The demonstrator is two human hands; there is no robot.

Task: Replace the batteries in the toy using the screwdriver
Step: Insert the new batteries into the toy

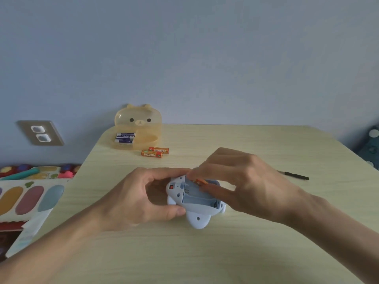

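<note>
A pale blue toy [194, 201] lies underside up on the table, its battery compartment uncovered. My left hand [133, 197] grips the toy from the left. My right hand [242, 179] pinches an orange battery [200, 181] at the far end of the compartment. Two more orange batteries [155, 152] lie side by side on the table behind the toy. Blue and white batteries [125, 137] rest in an open yellow bear-shaped case [137, 128]. The black screwdriver [295, 175] lies on the table to the right, partly hidden by my right hand.
The pale wooden table [205, 253] ends at a grey wall. Colourful toys and a paint-palette board [28, 197] sit off the left edge. A wall socket [41, 132] is at the left. A dark dotted object [371, 144] shows at the far right.
</note>
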